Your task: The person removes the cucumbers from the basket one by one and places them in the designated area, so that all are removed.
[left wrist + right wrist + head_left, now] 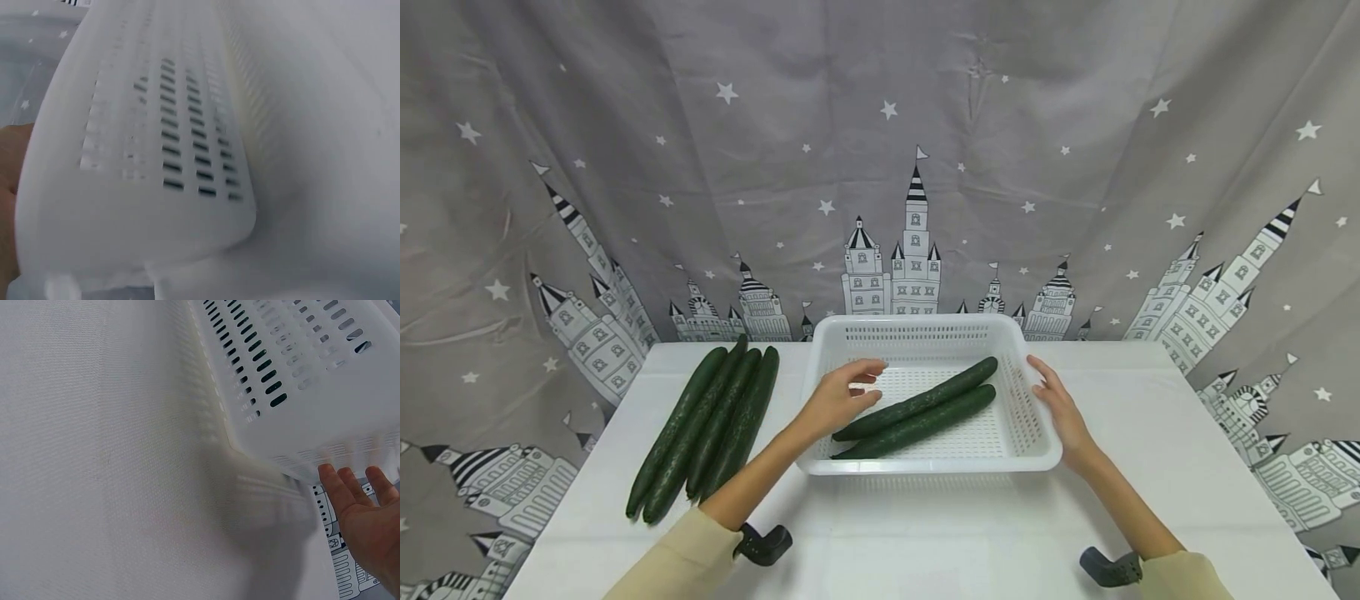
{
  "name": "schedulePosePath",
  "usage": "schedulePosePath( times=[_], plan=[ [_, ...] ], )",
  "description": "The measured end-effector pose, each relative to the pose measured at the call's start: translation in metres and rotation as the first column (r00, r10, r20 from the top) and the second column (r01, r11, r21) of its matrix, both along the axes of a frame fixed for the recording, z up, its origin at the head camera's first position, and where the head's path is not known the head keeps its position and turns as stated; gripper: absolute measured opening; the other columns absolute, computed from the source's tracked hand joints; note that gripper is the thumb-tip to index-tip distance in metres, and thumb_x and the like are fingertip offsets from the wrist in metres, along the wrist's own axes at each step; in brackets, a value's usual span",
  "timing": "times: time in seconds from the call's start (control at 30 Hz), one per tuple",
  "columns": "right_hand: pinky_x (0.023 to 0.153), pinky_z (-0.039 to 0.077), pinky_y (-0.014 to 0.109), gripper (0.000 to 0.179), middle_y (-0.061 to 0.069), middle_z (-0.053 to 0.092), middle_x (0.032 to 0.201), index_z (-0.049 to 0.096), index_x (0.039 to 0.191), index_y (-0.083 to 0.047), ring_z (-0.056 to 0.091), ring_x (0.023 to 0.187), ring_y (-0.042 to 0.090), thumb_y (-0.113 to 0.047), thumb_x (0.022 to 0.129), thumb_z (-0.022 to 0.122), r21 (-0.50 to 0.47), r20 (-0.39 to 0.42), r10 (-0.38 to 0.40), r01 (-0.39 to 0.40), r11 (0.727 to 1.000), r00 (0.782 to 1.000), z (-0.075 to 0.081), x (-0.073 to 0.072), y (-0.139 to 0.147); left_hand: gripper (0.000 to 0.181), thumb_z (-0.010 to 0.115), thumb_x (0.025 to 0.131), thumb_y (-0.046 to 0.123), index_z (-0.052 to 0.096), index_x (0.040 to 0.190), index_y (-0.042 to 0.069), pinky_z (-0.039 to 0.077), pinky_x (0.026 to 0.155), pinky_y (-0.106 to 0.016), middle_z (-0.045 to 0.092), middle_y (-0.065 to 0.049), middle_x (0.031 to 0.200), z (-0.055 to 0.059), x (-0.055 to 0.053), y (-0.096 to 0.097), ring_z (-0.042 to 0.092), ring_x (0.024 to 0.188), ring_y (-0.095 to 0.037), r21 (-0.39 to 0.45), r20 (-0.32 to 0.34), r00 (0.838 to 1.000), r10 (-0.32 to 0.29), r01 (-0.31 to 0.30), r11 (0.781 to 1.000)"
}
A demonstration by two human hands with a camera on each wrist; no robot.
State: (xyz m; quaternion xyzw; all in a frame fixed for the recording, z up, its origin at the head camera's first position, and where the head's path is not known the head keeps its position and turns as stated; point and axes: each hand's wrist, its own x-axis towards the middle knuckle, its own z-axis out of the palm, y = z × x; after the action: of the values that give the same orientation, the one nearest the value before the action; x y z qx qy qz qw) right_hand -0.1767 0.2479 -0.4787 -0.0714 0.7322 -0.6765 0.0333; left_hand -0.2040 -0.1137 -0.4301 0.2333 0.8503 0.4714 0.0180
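A white perforated plastic basket (925, 465) stands in the middle of the table, with two dark green cucumbers (925, 404) lying side by side in it. Over the basket's left part is my left hand (842, 398), its fingers loosely bent with nothing between them. My right hand (1063, 412) is at the basket's right side, fingers extended along the outer wall; in the right wrist view, the hand (369, 525) has its fingertips by the basket wall (337, 406). The left wrist view shows the basket's slotted side (125, 219) and only an edge of the hand (7, 200).
Several more cucumbers (707, 425) lie in a row on the white-covered table (940, 533), left of the basket and beside my left forearm. Behind the table hangs a grey curtain (820, 125) printed with castles and stars.
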Motion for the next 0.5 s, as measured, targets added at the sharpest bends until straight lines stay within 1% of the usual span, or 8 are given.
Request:
schedulePosePath(
  times=[0.17,0.33,0.5],
  plan=[
    [0.092,0.046,0.023,0.054,0.020,0.012,0.163,0.010,0.161,-0.012,0.030,0.140,0.046,-0.021,0.109,0.025,0.017,-0.003,-0.003,0.003,1.000,1.000,-0.002,-0.001,0.000,0.041,0.067,0.093,0.005,0.061,0.134,0.004,0.050,0.096,-0.048,0.061,-0.016,0.133,-0.007,-0.003,0.026,0.059,0.119,-0.035,-0.054,0.036,0.998,-0.047,0.049,0.997],
    [0.094,0.045,0.021,0.055,0.019,0.011,0.164,0.011,0.161,-0.013,0.027,0.142,0.046,-0.022,0.109,0.025,0.030,-0.006,-0.003,0.003,1.000,1.000,-0.002,-0.001,0.000,0.042,0.066,0.094,0.008,0.060,0.136,0.006,0.047,0.098,-0.050,0.060,-0.018,0.133,-0.013,-0.009,0.045,0.057,0.122,-0.034,-0.112,0.086,0.993,-0.078,0.087,0.990],
    [0.099,0.043,0.029,0.055,0.018,0.010,0.164,0.011,0.161,-0.013,0.026,0.143,0.046,-0.023,0.109,0.025,0.032,-0.007,0.000,0.000,0.999,1.000,-0.003,-0.001,0.001,0.045,0.067,0.095,0.011,0.057,0.139,0.007,0.046,0.099,-0.051,0.058,-0.020,0.136,-0.018,-0.012,0.058,0.055,0.125,-0.036,-0.129,0.136,0.986,-0.097,0.115,0.985]
  ],
)
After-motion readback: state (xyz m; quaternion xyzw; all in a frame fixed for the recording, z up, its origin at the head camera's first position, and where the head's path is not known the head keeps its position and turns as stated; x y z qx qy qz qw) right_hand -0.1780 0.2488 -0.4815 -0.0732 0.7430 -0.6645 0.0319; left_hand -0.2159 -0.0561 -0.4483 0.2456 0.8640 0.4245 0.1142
